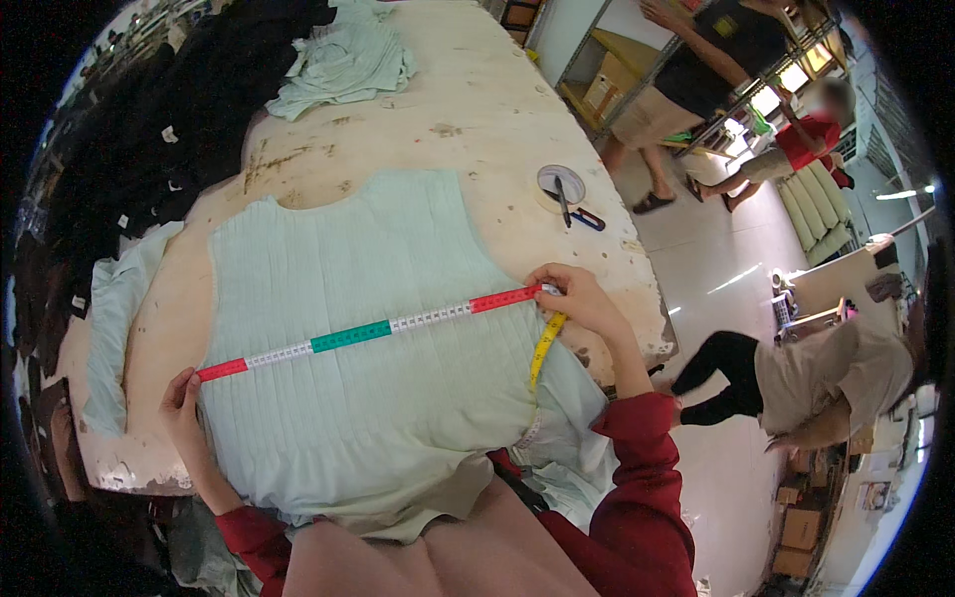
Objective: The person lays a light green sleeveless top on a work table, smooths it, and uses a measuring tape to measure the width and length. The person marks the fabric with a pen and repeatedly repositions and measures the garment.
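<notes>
A pale mint pleated garment (336, 269) lies spread on the worn table, its lower part hanging over the near edge towards my lap. Across its width runs a taut tape measure (351, 336) with red, white and green sections. My left hand (183, 395) pinches one end of it at the garment's left side. At the right side, under the armhole curve, my right hand (571, 298) grips the tape between thumb and fingers. From there a yellow stretch of the tape drops loosely over the cloth.
A tape roll (561, 186), a black pen (562, 201) and a small cutter (588, 219) lie right of the garment on the table (477, 97). Black garments (164, 112) are heaped at left, near mint cloth pieces (351, 60). Several people stand in the aisle beyond the right edge.
</notes>
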The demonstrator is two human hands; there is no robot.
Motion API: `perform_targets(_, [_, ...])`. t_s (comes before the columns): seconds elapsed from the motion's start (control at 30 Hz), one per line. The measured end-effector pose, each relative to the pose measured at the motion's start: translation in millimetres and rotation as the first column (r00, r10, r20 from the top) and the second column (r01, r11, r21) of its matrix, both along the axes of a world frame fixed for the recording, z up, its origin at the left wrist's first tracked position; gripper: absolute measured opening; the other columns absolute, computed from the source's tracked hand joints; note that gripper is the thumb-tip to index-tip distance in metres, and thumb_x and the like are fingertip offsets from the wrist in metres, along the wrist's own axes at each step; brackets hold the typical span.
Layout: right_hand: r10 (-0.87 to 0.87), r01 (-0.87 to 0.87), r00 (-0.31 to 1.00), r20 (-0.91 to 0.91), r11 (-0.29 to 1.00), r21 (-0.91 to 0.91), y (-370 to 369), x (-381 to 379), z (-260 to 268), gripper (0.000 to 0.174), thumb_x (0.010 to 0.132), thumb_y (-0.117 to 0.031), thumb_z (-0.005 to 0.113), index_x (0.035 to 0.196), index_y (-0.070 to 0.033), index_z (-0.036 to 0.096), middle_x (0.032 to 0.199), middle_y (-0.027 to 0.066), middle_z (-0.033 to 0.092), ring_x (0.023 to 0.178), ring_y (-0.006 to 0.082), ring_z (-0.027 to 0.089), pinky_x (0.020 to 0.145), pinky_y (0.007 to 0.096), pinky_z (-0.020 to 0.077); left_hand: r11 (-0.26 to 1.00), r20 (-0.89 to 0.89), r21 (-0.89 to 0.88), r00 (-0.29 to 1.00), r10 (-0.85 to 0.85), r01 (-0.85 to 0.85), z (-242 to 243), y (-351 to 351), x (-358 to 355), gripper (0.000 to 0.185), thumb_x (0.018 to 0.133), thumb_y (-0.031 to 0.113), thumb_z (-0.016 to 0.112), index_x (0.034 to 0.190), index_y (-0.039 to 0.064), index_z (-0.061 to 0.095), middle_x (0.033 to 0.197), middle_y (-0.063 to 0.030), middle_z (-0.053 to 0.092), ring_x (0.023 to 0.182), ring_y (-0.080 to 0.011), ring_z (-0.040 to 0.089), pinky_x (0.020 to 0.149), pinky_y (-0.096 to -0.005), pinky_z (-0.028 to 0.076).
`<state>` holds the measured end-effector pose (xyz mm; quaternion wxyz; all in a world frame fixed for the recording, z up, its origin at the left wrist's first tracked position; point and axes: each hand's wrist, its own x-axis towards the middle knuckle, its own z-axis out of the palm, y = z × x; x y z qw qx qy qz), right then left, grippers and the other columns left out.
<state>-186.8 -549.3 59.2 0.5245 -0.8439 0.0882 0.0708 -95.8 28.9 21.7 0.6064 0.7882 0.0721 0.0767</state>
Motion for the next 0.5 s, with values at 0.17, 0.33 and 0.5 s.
perform_targets(0.17, [-0.012,0.013,0.999,0.037,0.999,-0.03,4.0,-4.7,-2.3,0.026,0.081,-0.003,0.06,0.107,0.0,0.062,0.088,0.0006,0.061,0.076,0.0071,0.054,0.068,0.0233,0.0446,0.998,0.038,0.07,0.999,-0.005,0.002,-8.9,2.9,2.3,0.023,0.092,0.013,0.065,0.106,-0.005,0.065,0.1,-0.0083,0.066,0.095,-0.0137,0.059,0.089,-0.0262,0.044])
perform_targets(0.33, [-0.055,0.065,0.992,0.111,0.994,-0.088,19.1,-23.8,20.2,0.03,0.082,-0.005,0.064,0.112,-0.003,0.058,0.085,0.0011,0.061,0.075,0.0062,0.052,0.068,0.0231,0.0432,0.994,0.182,0.108,0.983,0.003,-0.023,6.0,-6.8,-2.1,0.02,0.093,0.014,0.063,0.103,-0.003,0.064,0.096,-0.007,0.065,0.093,-0.0141,0.059,0.087,-0.0265,0.045])
perform_targets(0.5, [-0.029,0.038,0.989,0.145,0.998,-0.055,17.7,-25.8,21.1,0.029,0.082,-0.006,0.065,0.111,-0.002,0.06,0.086,0.0009,0.062,0.075,0.0055,0.052,0.068,0.0225,0.0432,0.964,0.162,0.265,0.985,-0.064,0.019,7.5,9.2,9.1,0.016,0.094,0.013,0.062,0.101,-0.001,0.063,0.091,-0.0023,0.063,0.086,-0.0103,0.057,0.08,-0.0239,0.044])
